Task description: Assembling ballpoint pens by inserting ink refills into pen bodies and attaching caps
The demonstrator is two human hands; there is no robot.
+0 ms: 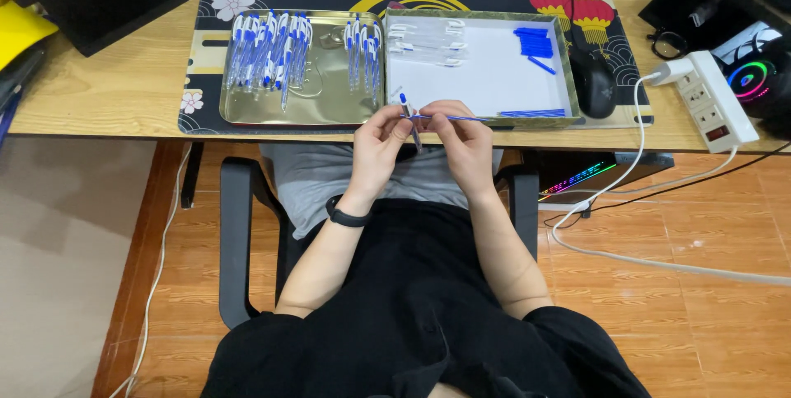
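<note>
hands meet just past the bench [115, 93] edge at about 6 o'clock of the two trays: the left hand [377, 144] is pinched around a pen barrel [409, 118] with a blue tip, the right hand [463, 138] is closed on a thin blue refill [461, 119] lying level between them. slips look likeliest here, since both parts hang over the lap and floor, not over a tray, so a loose pinch would drop them. the refill may bend if pushed off-axis. room is tight toward 12 o'clock, where the white tray [494, 77] rim and gold tray [313, 105] sit close; a white cable [638, 142] hangs at 3 o'clock.
</note>
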